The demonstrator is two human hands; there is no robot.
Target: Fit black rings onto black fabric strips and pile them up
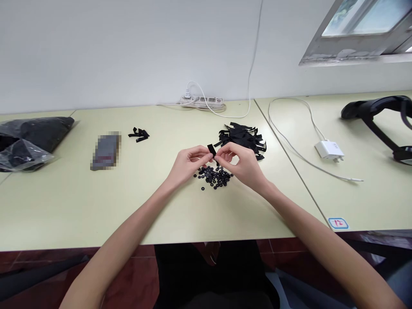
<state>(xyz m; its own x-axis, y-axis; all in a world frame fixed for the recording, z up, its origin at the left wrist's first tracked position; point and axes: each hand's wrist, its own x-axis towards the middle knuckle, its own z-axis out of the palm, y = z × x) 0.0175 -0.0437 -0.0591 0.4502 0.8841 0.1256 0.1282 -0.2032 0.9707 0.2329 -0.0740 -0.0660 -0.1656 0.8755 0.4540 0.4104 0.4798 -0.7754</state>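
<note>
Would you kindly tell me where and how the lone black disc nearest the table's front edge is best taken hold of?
Pinch the disc by opposite sides of its rim, probably from the front left: it is small, round and seems to lie flat, with the main pile of discs behind it and to its right.

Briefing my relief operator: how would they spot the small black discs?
On the pale table, the left hand and right hand nearly meet. Just below them in the picture, the small black discs lie loosely clustered. They're round, some ring-like, unlike the flat black strips heaped beyond.
</note>
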